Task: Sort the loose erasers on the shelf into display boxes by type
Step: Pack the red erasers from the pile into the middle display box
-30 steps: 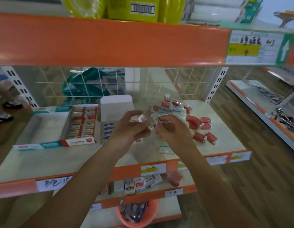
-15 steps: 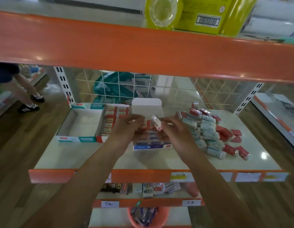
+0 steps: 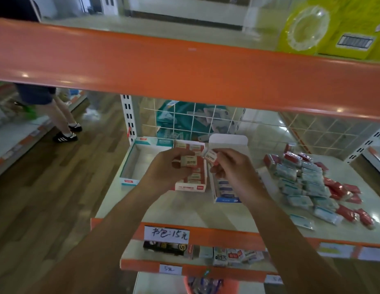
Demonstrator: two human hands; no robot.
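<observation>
Left hand [image 3: 166,169] grips cream-sleeved block eraser [image 3: 188,161] over red-and-white cardboard display box [image 3: 190,188] | right hand [image 3: 233,168] pinches small white wrapped eraser [image 3: 210,155] above box's right edge

Our left hand [image 3: 170,168] half hides the red box [image 3: 191,188], our right hand [image 3: 235,170] the blue box [image 3: 227,200]; print on the eraser [image 3: 210,155] blurs.

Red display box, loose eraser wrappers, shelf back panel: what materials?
Red-and-white display box: likely printed cardboard, folded flat walls, matte. Loose teal and red eraser packs: seemingly clear plastic film, glinting, crinkled. Shelf back grid: probably white-coated metal wire, thin crossing rods.
</observation>
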